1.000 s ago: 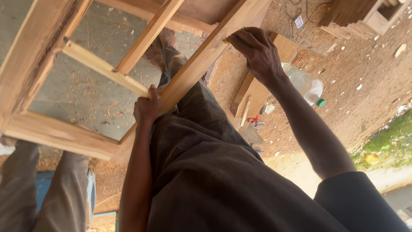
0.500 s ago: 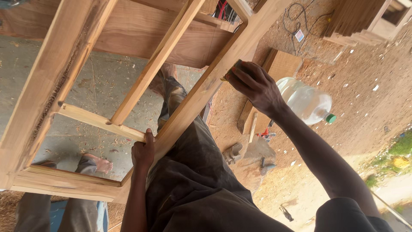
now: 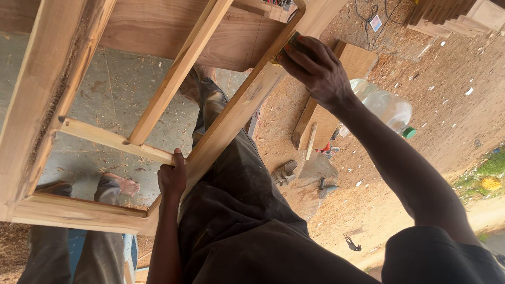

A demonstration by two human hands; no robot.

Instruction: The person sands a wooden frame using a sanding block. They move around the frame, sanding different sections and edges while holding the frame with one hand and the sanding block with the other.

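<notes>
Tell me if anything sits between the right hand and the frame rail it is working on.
Only a small dark pad, pinched under the fingers of the right hand and pressed onto the rail. Nothing else visible lies between them. The left hand grips the same rail lower down, bare on the wood.

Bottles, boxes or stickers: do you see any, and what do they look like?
Plastic bottle: lies on the sandy ground right of the wooden frame; big, clear, green cap.
Small card or label: on the ground near the top, by black cables; squarish, pale with red.
No screens.
</notes>
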